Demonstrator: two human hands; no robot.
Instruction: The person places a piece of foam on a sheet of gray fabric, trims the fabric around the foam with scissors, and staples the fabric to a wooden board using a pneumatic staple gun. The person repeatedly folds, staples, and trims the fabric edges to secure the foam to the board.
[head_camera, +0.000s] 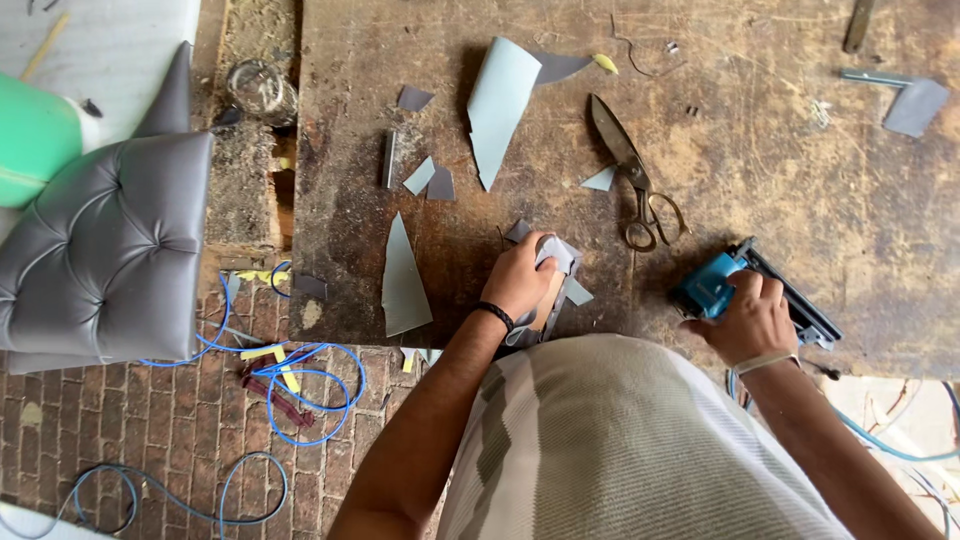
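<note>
My left hand (520, 278) grips a small wooden piece wrapped in grey fabric (557, 272) at the near edge of the worn wooden workbench (790, 190). My right hand (750, 315) closes around a blue and black staple gun (735, 285) resting on the bench to the right. Between and beyond the two hands lie large metal shears (630, 170), blades pointing away from me.
Grey fabric offcuts (404, 280) lie scattered over the bench, with one large curled piece (500, 105) further back. A grey tufted cushion (100, 250) sits at the left, a glass jar (262, 90) behind it. A blue hose (300, 390) coils on the brick floor.
</note>
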